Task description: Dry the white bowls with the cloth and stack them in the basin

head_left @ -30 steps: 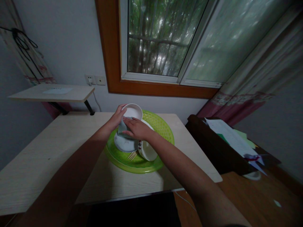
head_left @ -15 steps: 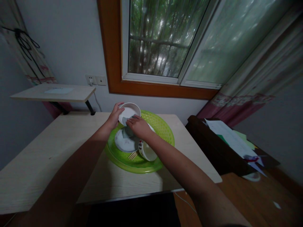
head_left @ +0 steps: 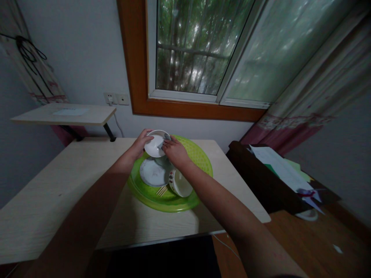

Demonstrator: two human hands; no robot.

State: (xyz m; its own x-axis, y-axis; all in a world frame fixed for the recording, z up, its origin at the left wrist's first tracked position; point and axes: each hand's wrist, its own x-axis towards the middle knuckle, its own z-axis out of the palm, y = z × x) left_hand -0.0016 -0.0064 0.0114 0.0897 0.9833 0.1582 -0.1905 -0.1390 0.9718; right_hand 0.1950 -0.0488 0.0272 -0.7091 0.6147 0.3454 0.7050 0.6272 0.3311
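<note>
My left hand (head_left: pixel 142 143) grips the left rim of a white bowl (head_left: pixel 153 148), thumb over the edge, and holds it tilted with its inside toward me. At the bowl's right side, my right hand (head_left: pixel 176 152) is closed on a thin grey cloth (head_left: pixel 167 136), pressing it against the inner wall; most of the cloth is hidden by the fingers. Below the bowl, a white plate (head_left: pixel 153 173) lies on a round green tray (head_left: pixel 198 156). Beside the plate, a patterned bowl (head_left: pixel 183 184) rests tipped on its side under my right forearm. Several chopsticks (head_left: pixel 162 190) lie near it.
The tray stands on a light wooden table (head_left: pixel 116 227) against the wall below a window. A raised shelf (head_left: pixel 63 114) is at the back left. To the right, a dark brown piece of furniture (head_left: pixel 255 181) holds papers (head_left: pixel 278 166).
My right hand has moved slightly right within the bowl, bringing the cloth from the lower inside to the right rim. The bowl has dropped a little, still in my left hand.
</note>
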